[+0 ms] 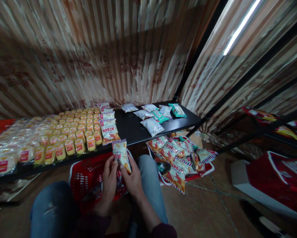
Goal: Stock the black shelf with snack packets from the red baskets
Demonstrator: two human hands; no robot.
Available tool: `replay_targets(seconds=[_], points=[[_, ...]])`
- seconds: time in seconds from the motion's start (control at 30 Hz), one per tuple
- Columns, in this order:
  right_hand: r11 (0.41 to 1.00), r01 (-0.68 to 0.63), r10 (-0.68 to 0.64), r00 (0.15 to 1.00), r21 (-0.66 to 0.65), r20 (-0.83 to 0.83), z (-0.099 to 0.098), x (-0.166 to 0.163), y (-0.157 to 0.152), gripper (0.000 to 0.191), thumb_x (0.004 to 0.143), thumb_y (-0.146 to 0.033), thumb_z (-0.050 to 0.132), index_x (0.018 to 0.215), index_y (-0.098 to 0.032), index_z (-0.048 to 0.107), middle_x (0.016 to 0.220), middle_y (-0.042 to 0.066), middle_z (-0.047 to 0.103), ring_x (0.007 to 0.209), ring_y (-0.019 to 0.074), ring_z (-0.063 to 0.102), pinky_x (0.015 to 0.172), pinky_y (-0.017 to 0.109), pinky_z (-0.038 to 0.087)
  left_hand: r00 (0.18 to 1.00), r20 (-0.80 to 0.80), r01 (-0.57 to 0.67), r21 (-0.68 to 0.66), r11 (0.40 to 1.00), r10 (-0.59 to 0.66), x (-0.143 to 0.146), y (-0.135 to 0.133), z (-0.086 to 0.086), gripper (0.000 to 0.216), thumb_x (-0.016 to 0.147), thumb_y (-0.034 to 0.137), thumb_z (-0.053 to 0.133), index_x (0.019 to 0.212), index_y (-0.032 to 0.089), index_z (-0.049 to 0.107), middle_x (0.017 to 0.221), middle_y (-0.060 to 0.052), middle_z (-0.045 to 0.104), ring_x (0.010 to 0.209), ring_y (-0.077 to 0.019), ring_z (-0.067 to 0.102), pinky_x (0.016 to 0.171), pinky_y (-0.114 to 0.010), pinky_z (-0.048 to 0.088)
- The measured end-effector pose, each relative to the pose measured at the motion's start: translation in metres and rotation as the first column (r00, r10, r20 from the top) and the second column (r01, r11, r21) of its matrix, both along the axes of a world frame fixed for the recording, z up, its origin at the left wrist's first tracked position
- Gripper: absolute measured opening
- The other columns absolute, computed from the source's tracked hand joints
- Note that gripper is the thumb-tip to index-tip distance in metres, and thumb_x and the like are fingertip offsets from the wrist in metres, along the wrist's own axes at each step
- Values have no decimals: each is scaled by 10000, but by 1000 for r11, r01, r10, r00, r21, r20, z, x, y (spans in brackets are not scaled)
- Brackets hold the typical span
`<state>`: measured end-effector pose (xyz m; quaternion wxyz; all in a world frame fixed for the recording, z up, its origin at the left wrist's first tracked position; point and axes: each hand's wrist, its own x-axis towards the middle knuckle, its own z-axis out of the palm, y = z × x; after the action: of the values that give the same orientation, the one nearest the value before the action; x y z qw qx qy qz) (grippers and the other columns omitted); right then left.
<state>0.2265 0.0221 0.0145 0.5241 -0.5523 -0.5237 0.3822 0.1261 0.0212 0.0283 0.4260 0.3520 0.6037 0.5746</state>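
Head view. Packet [121, 154]: held upright in both grips, left hand [109, 180] and right hand [132, 180] clenched on its lower half, above basket [85, 173]. Step: stocking, judged. Next: matching row [108, 127] on shelf [133, 127] ahead.

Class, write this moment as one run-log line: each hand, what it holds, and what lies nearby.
left hand: holds snack packet | right hand: holds same packet | below: red basket | ahead: black shelf
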Motion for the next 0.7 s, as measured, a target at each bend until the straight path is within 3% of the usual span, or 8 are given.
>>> replay_targets(seconds=[0.17,0.33,0.5,0.63,0.7], points=[[970,-88,50,985,228,168,5,0,-7,409,877,-353,522,1253,-205,582,1248,108,604,1171,232,551,1020,408,444,988,156,27,-44,999,-19,1,-5,10,565,752,507,642,1224,219,525,1326,-99,548,1226,-240,506,1020,-353,393],[935,-141,66,971,326,230,12,-3,-12,361,926,-334,446,1229,-203,591,1212,112,609,1144,212,561,991,395,461,960,279,59,-76,995,-35,3,-6,15,553,718,495,686,1169,209,543,1148,-81,649,1041,-213,620,932,-339,450],[922,-131,34,965,365,260,15,-2,-11,346,934,-281,433,1250,-213,555,1179,93,635,1101,206,579,949,396,474,886,460,7,-138,990,58,3,-5,26,515,640,403,733,1085,199,573,1008,-45,690,904,-210,661,836,-344,500],[912,-111,-7,958,395,286,18,0,-10,324,931,-257,434,1221,-215,571,1189,92,630,1116,212,565,950,411,461,930,365,-1,-94,996,36,-11,-7,31,329,550,225,745,867,190,662,975,-50,695,994,-254,638,898,-356,494],[909,-108,-20,954,403,300,19,1,-10,317,926,-260,444,1207,-213,584,1203,97,623,1126,218,560,953,417,455,962,274,2,-43,999,10,-19,-8,26,358,462,71,727,797,191,690,1017,-57,686,1097,-268,590,972,-333,455]])
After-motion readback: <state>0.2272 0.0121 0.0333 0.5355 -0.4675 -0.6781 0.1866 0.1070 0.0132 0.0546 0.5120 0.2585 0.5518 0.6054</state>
